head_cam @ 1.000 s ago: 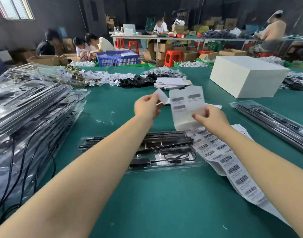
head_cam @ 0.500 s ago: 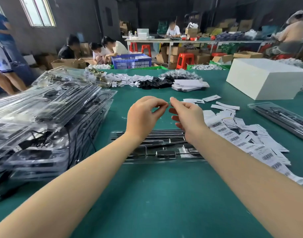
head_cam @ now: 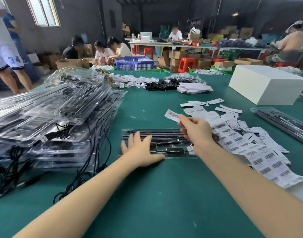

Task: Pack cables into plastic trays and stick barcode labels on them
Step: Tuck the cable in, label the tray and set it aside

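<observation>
Since half a second ago the left hand [head_cam: 140, 150] has dropped flat, fingers spread, onto the tray [head_cam: 171, 145], which lies crosswise, while the right hand [head_cam: 195, 133] pinches a barcode label [head_cam: 172, 115] just above the tray's far edge.

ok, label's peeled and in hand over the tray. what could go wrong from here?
1. The right hand pinches the barcode label by one end only; the free end could curl or stick crooked.
2. The left hand lies flat on the clear tray, fingers spread; it may cover the label spot.
3. The loose label strip lies right against the tray, so the sticky label could snag it.
</observation>
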The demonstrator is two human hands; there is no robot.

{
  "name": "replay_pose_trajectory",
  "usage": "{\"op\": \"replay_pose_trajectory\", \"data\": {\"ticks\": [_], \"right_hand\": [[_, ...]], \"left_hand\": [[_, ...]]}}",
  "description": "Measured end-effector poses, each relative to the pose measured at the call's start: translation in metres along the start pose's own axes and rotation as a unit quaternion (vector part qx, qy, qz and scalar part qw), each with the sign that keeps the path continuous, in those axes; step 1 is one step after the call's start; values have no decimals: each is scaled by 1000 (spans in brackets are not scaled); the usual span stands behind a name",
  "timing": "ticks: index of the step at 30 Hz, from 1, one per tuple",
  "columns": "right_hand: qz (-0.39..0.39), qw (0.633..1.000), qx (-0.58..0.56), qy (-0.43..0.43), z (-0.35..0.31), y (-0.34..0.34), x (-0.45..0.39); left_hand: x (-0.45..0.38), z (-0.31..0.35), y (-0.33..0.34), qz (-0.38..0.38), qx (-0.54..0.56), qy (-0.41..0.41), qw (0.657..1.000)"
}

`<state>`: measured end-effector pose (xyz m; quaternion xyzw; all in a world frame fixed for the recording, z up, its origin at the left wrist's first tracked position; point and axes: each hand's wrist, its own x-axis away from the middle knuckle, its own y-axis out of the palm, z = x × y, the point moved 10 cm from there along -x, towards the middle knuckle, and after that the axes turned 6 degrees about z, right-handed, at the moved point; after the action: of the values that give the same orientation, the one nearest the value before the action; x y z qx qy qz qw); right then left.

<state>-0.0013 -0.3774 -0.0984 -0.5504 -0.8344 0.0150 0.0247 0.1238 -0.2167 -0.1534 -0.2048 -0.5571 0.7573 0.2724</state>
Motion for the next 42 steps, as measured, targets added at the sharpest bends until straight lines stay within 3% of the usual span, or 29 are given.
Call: {"op": "replay_pose_trajectory", "data": {"ticks": [2, 6, 8, 10, 13, 19, 27, 34, 42], "right_hand": [[-17, 999, -44, 20, 13, 9, 2], [-25, 997, -80, -1, 26, 31, 14], [-1, 996, 0, -84, 24, 32, 20], [7, 983, 69, -171, 18, 32, 30], [-30, 972, 77, -221, 18, 39, 43], [-57, 977, 22, -202, 22, 38, 41], [-79, 973, 45, -210, 22, 43, 44], [-66, 974, 68, -208, 18, 47, 47], [-87, 942, 264, -187, 29, 69, 46]], "left_hand": [[3, 0, 11, 1, -16, 22, 1000], [2, 4, -6, 102, 111, 44, 988], [4, -9, -17, 166, 244, 35, 955], [10, -29, -27, 209, 382, -5, 900], [11, -44, -39, 240, 492, -19, 836], [14, -40, -46, 255, 456, 7, 853], [12, -35, -43, 234, 436, 18, 869], [12, -46, -40, 192, 472, -43, 859], [16, -65, -44, 174, 300, -117, 931]]}}
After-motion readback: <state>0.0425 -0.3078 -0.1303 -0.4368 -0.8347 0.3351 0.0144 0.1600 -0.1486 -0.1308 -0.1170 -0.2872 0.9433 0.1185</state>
